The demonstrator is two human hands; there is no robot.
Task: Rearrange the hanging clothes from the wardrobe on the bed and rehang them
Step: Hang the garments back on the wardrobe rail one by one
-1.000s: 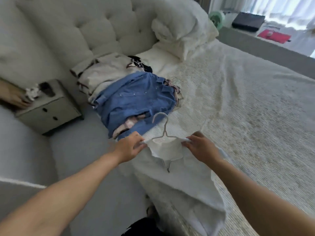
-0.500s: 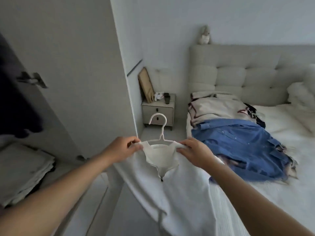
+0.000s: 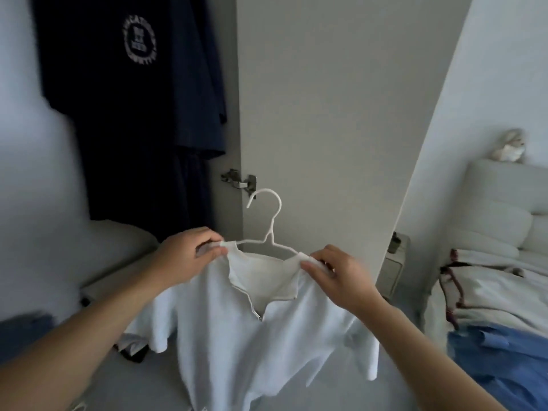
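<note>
Carried from bed to wardrobe (image 3: 326, 114), the shirt (image 3: 252, 336) was held level. Hanger (image 3: 267, 226) shoulders were pinched by left hand (image 3: 184, 259) and right hand (image 3: 335, 277), hook up and far.

White zip-neck top (image 3: 252, 336) on a white hanger (image 3: 268, 221), navy tee (image 3: 133, 84) with pale round crest left of it, blue shirt (image 3: 504, 360) right

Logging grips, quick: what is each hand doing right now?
Left hand: pinching the white top at its shoulder, on the hanger.
Right hand: pinching the other shoulder.
</note>
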